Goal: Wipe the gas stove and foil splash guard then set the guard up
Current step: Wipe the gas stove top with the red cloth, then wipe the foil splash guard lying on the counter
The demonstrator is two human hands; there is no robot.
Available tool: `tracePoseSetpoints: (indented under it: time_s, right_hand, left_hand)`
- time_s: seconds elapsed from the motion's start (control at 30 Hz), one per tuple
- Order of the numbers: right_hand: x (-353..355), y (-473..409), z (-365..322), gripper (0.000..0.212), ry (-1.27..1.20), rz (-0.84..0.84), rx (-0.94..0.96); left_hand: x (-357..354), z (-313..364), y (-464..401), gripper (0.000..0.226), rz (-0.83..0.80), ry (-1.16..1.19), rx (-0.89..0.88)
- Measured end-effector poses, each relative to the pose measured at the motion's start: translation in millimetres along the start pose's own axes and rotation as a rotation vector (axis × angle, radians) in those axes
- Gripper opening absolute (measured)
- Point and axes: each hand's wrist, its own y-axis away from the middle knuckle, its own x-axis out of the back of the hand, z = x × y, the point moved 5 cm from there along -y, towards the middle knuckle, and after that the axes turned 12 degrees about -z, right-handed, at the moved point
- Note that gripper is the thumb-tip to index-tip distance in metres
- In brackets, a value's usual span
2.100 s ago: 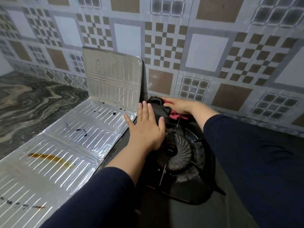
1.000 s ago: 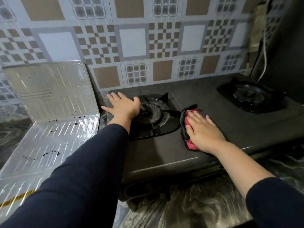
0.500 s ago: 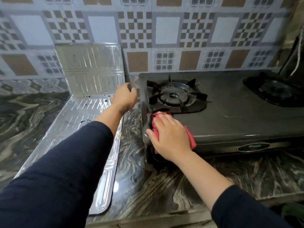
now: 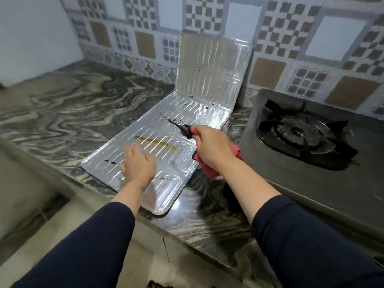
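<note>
On the marbled counter (image 4: 68, 113), the foil guard (image 4: 166, 146) lies mostly flat, its far panel propped against the tiled wall (image 4: 270, 28), with dark spots and a brown streak on it. The left hand (image 4: 138, 166) rests open and flat on its near panel. The right hand (image 4: 214, 147) clenches a red cloth (image 4: 209, 170) over the guard's right edge; the stove (image 4: 311, 146) sits just beside it.

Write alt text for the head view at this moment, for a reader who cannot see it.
A person's right hand holds a red cloth above a stained foil splash guard lying mostly flat on a marbled counter, its far panel leaning on the tiled wall. The open left hand is over its near end; a gas stove stands on the right.
</note>
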Motion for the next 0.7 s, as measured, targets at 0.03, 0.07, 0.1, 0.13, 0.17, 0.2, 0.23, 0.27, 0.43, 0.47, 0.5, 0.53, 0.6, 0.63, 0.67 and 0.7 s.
tracePoseSetpoints:
  time_s: [0.03,0.07,0.1,0.13,0.17,0.2,0.23,0.27,0.43,0.47,0.5,0.53,0.6,0.63,0.67,0.7]
  right_hand:
    - [-11,-5,-10,0.025,-0.013,-0.028,0.046]
    - [-22,-10,-20,0.024,-0.034,-0.047,0.084]
    - [-33,-13,-28,0.023,-0.060,-0.062,0.115]
    - [-44,-16,-35,0.022,-0.080,-0.076,0.143]
    - [-56,-18,-41,0.021,-0.087,-0.091,0.176]
    - [-69,-20,-48,0.020,-0.080,-0.111,0.215]
    - [-84,-22,-54,0.020,-0.060,-0.136,0.263]
    - [-101,-23,-59,0.020,-0.029,-0.175,0.315]
    - [-186,-12,-57,0.049,0.177,-0.440,0.430]
    - [-195,-7,-52,0.055,0.228,-0.458,0.426]
    - [-200,-5,-48,0.059,0.260,-0.455,0.428]
    - [-203,-3,-46,0.060,0.275,-0.446,0.433]
    - [-205,-3,-44,0.060,0.277,-0.448,0.443]
    - [-204,-5,-44,0.059,0.269,-0.452,0.449]
    - [-204,-8,-42,0.059,0.261,-0.455,0.454]
    - [-204,-12,-39,0.058,0.257,-0.450,0.452]
  left_hand:
    - [4,-17,6,0.048,0.029,-0.011,0.041]
    - [9,-32,12,0.049,0.053,-0.025,0.075]
    - [13,-45,17,0.050,0.071,-0.042,0.104]
    - [15,-56,22,0.051,0.080,-0.059,0.133]
    - [17,-66,25,0.052,0.081,-0.069,0.164]
    - [17,-76,27,0.052,0.077,-0.076,0.191]
    - [16,-84,28,0.053,0.066,-0.080,0.214]
    - [15,-91,26,0.054,0.056,-0.083,0.229]
    - [11,-104,1,0.058,0.064,-0.096,0.282]
    - [10,-104,-4,0.059,0.063,-0.096,0.309]
    - [7,-105,-7,0.059,0.064,-0.101,0.332]
    - [4,-105,-9,0.059,0.076,-0.121,0.348]
    - [-2,-104,-9,0.060,0.114,-0.190,0.357]
    - [-4,-105,-9,0.060,0.122,-0.220,0.355]
    - [-5,-106,-10,0.061,0.121,-0.243,0.354]
    - [-6,-107,-11,0.062,0.115,-0.265,0.354]
